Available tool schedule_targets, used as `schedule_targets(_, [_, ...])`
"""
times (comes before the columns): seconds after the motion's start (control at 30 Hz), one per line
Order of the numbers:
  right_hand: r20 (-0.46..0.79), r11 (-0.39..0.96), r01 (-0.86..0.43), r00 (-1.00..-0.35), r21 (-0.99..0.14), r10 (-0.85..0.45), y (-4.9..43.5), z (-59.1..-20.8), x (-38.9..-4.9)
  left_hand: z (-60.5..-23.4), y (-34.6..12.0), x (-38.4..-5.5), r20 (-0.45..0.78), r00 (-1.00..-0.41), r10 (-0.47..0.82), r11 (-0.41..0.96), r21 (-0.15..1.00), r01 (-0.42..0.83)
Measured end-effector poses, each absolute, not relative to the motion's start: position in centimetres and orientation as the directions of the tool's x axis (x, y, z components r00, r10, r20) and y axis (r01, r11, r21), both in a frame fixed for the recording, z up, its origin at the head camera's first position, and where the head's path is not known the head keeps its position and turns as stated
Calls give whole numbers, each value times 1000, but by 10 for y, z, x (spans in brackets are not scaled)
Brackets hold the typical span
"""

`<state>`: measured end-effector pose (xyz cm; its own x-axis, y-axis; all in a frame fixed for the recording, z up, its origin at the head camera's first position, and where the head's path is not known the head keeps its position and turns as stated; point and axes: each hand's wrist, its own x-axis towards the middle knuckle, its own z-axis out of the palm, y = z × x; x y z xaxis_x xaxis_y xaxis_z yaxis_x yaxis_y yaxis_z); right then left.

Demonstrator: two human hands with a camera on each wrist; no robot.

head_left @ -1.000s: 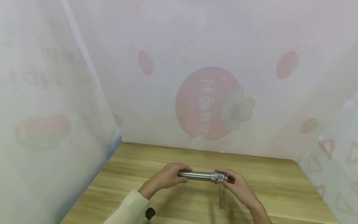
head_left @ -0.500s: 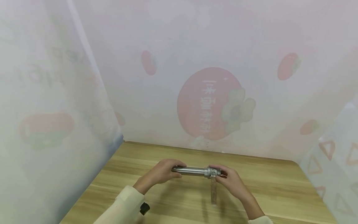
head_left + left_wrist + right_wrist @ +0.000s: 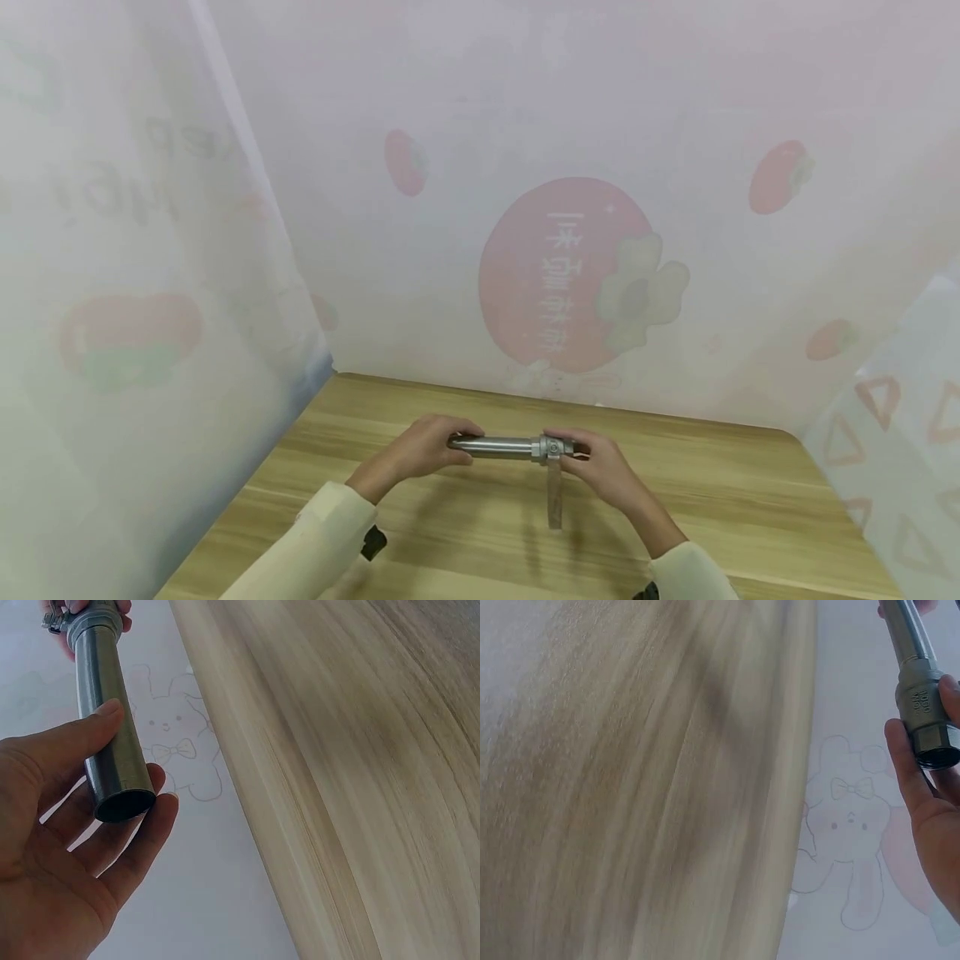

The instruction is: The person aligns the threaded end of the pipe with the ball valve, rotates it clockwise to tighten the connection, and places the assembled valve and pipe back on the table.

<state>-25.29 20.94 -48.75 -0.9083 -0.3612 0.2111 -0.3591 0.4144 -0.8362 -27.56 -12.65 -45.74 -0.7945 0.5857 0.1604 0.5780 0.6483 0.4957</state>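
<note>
A shiny steel pipe [image 3: 498, 447] runs level across the head view, joined at its right end to a ball valve [image 3: 553, 448]. The valve's flat lever [image 3: 555, 496] points down towards the person. My left hand [image 3: 416, 450] holds the pipe's free end; in the left wrist view the thumb lies along one side of the tube [image 3: 109, 682] and fingertips meet the other, near its open, hollow mouth. My right hand [image 3: 603, 471] grips the valve, whose raised lettering and hexagonal end [image 3: 933, 742] show in the right wrist view.
Beneath the hands spreads a wood-grain table [image 3: 712, 492], with shadows of the arms and lever on it. Pale printed sheets [image 3: 420, 275] with fruit drawings close in the back and both sides. Dark bands [image 3: 373, 543] sit at the sleeve cuffs.
Both hands have carried the pipe and valve left and slightly farther up in the head view. The grips and the lever's direction look the same.
</note>
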Motion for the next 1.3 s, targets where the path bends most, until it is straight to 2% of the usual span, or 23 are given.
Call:
schedule_targets(0.4, [208, 431, -401, -879, -808, -428, 194, -503, -271, -468, -141, -286, 115, -808, 577, 664, 510, 547])
schedule_targets(0.93, [211, 473, -461, -846, -751, -489, 168, -518, -290, -486, -166, -298, 111, -800, 589, 677, 472, 564])
schedule_targets(1.3, [168, 497, -458, -837, -737, -522, 156, -526, -298, -494, -174, -299, 74, -833, 549, 715, 474, 513])
